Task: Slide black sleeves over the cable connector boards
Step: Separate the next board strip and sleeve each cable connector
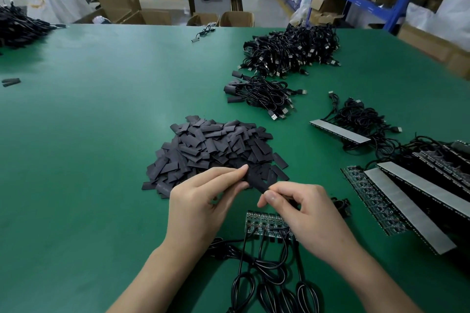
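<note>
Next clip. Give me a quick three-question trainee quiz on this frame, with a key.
1. True or false: the left hand and the right hand both pinch one black sleeve.
2. The pile of loose sleeves lies: (A) on the green table just beyond the hands; (B) in a cardboard box; (C) on a shelf.
3. Short answer: are the visible connector boards near the wrists bare or sleeved?
Key: 1 true; 2 A; 3 bare.
</note>
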A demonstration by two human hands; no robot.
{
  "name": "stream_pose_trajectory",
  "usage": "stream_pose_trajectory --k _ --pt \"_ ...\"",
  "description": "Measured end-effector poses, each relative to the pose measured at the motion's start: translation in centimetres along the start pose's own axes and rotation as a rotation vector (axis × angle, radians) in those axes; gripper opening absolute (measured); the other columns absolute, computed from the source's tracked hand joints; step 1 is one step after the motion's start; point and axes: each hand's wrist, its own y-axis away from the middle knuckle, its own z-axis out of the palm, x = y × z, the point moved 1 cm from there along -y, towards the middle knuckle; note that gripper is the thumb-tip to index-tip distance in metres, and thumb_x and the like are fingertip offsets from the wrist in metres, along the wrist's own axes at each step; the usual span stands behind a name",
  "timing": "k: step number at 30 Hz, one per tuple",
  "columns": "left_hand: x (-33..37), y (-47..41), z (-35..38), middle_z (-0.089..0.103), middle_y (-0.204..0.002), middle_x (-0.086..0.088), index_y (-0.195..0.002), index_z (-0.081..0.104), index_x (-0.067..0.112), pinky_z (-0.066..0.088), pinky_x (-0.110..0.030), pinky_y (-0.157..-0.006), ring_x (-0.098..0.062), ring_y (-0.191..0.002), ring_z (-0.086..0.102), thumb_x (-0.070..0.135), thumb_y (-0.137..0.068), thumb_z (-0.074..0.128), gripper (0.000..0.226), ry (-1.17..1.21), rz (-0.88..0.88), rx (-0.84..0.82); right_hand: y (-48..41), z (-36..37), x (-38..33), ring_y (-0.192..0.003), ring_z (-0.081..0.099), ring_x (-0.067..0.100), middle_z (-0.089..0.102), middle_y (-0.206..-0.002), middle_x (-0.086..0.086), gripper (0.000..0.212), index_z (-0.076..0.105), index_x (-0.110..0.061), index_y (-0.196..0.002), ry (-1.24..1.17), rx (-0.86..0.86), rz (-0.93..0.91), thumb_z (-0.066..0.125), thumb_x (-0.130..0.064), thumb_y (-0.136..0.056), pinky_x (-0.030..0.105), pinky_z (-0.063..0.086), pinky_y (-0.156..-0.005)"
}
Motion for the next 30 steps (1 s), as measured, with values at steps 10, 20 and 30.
stream_pose_trajectory --k 10,20,30 --pt "0.8 0.0 -0.1 0.076 -0.094 0.017 -0.102 0.080 0.022 0.052 -0.014 -0.071 -0.005 -0.084 0.072 0.028 -0.087 0.079 0.016 0.187 -0.151 0.009 -0.1 0.3 0.4 -0.047 0.043 0.004 0.065 -0.065 0.000 0.021 0.079 -0.032 -0.089 0.062 0.015 -0.051 0.062 -0.042 -0.098 0.014 0.030 -0.049" --pt "0.4 -0.7 -0.3 0.077 -0.083 -0.011 -0.090 0.079 0.021 0.061 -0.027 -0.075 -0.026 -0.083 0.077 0.025 -0.079 0.077 0.011 0.871 -0.758 0.169 -0.9 -2.9 2.4 -0.115 0.051 -0.008 0.061 -0.104 -0.035 0.038 0.069 -0.045 -0.107 0.381 -0.114 -0.069 0.056 -0.072 -0.084 0.030 0.043 -0.101" --pt "-0.8 -0.5 -0.6 0.079 -0.100 0.006 -0.111 0.073 0.025 0.059 -0.025 -0.078 -0.013 -0.092 0.075 0.024 -0.091 0.075 0.020 0.547 -0.650 -0.069 -1.3 -5.3 1.7 -0.059 0.061 -0.001 0.073 -0.078 -0.011 0.015 0.070 -0.037 -0.090 0.174 0.208 -0.111 0.057 -0.044 -0.094 0.010 0.039 -0.050"
